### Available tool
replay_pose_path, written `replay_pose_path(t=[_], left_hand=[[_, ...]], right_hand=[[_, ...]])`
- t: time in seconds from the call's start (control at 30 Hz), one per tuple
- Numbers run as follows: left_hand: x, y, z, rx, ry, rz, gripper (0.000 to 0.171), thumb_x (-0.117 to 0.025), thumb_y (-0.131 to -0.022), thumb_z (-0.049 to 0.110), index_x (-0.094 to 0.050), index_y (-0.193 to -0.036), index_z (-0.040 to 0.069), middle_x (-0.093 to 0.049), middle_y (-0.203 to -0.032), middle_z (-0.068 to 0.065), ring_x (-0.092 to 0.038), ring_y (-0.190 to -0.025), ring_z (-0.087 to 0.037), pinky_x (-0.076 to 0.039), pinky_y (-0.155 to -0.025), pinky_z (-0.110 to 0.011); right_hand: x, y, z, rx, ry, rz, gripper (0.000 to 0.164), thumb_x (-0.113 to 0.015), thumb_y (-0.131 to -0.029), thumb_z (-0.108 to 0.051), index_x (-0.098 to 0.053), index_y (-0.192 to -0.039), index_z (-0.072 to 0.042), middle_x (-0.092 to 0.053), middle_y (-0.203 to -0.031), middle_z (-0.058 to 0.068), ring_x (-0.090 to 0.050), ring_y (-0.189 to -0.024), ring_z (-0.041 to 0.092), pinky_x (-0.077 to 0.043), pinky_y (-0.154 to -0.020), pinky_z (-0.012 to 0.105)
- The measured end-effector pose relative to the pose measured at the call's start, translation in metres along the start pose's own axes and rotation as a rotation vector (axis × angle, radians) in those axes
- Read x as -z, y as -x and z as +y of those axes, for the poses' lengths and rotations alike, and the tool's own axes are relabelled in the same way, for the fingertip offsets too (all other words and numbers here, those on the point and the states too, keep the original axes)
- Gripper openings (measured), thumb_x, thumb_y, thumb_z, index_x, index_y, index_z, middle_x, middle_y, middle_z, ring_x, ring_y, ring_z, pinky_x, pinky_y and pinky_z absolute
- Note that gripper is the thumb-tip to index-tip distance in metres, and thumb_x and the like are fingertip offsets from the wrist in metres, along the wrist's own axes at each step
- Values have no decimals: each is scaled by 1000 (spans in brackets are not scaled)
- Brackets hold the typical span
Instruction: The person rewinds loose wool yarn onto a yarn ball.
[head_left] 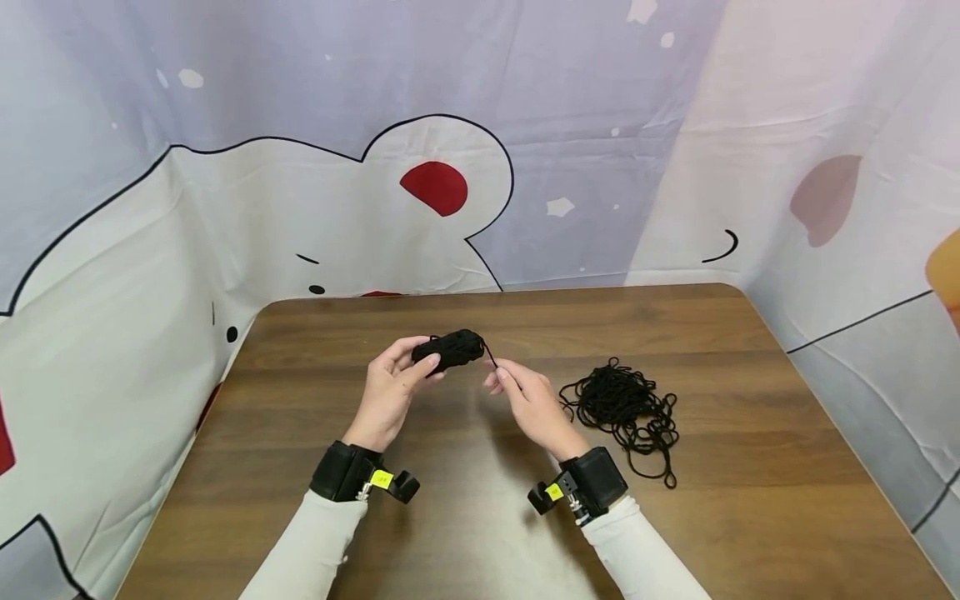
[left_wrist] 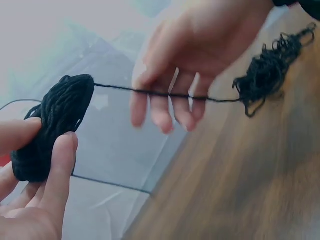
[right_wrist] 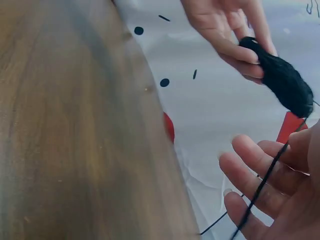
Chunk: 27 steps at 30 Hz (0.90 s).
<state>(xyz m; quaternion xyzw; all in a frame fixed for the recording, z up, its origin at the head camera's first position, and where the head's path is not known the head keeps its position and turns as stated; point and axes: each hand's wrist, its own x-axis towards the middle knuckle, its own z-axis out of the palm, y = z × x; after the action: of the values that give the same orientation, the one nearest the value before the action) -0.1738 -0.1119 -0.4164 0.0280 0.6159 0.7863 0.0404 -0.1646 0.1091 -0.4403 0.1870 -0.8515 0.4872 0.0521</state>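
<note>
My left hand (head_left: 390,390) grips one end of a wound bundle of black yarn (head_left: 453,350), its thumb and fingers on either side. A single yarn strand (left_wrist: 117,88) runs taut from the bundle's free end to my right hand (head_left: 528,400). There the thumb and index finger pinch the strand, while the other fingers are spread loosely beneath it, as the right wrist view shows. Past the right hand, the strand leads to a loose, tangled pile of black yarn (head_left: 618,400) on the table. Both hands are raised above the tabletop.
The brown wooden table (head_left: 697,333) has rounded far corners. A printed fabric curtain (head_left: 570,150) hangs behind it and at both sides. Black wrist straps with small cameras (head_left: 405,486) sit on both forearms.
</note>
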Motion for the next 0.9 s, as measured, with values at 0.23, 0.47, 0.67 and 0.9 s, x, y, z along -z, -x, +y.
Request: replay_pose_path(t=[0.23,0.47,0.67,0.9], left_hand=[[-10,-1,4,-22,87,29,39,-69,-89,11,-54,-125,4,-58,-125,-10,-63,-111,-18,-56,-90,-33],[-23,-3,3,-64,70,46,35,-69,-89,7,-56,-121,3,-60,-119,-11,-65,-106,-18,-55,-93,-37],[-22,-5,-2,-154,-223,96,35,-74,-85,10,-61,-117,7,-63,-116,-11,-65,-108,-19,-56,-84,-22],[-17,0,-10,-119,-309,-53,31,-72,-87,10,-62,-116,13,-64,-120,-10,-64,-112,-20,-56,-84,-22]], right_hand=[[-14,2,-2,10,-21,-39,27,-42,-104,-17,-68,-99,-14,-68,-86,1,-62,-79,9,-51,-73,23],[-29,3,-18,90,105,-133,30,-43,-104,-15,-66,-86,-10,-70,-93,7,-64,-80,14,-54,-77,29],[-18,10,-49,200,347,-241,23,-47,-102,-19,-67,-101,-8,-66,-88,0,-61,-80,13,-53,-71,29],[20,-12,-75,247,426,-241,20,-58,-98,-23,-60,-80,-15,-49,-68,-7,-44,-60,6,-39,-56,20]])
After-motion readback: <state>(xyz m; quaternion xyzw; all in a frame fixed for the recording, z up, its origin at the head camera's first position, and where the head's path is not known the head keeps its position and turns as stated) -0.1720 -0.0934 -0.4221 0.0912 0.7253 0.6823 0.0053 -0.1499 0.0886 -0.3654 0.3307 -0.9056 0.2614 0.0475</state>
